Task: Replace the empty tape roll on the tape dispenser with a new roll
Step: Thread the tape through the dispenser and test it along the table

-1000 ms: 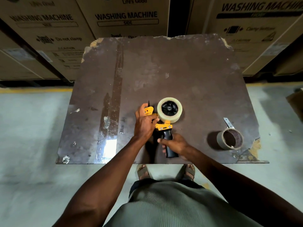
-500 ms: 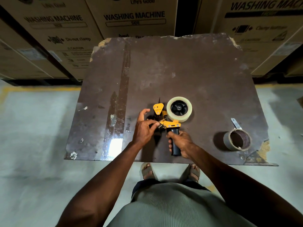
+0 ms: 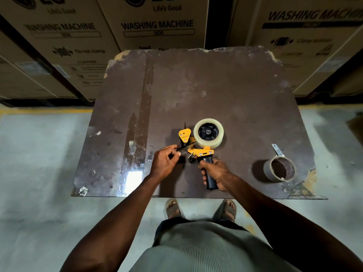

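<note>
A yellow and black tape dispenser [image 3: 198, 152] lies flat near the front of the dark table [image 3: 225, 91]. A full clear tape roll [image 3: 208, 132] sits on its black hub. My right hand [image 3: 217, 174] grips the dispenser's black handle. My left hand [image 3: 165, 162] pinches the loose end of the tape just left of the yellow frame, below the dispenser's triangular yellow flap [image 3: 184, 133]. The empty brown cardboard roll [image 3: 280, 168] stands at the table's right front corner, with a short tab of tape sticking up behind it.
Stacked washing-machine cartons [image 3: 157, 24] line the far side of the table. The table edges are chipped, worst at the right front corner [image 3: 306, 183]. A shiny strip of old tape [image 3: 141, 114] runs down the table's left side. My sandalled feet [image 3: 202, 209] show below the front edge.
My left hand came off the dispenser's front end and now pinches the tape end beside the frame. My right hand keeps its hold on the handle. The head camera shifted.
</note>
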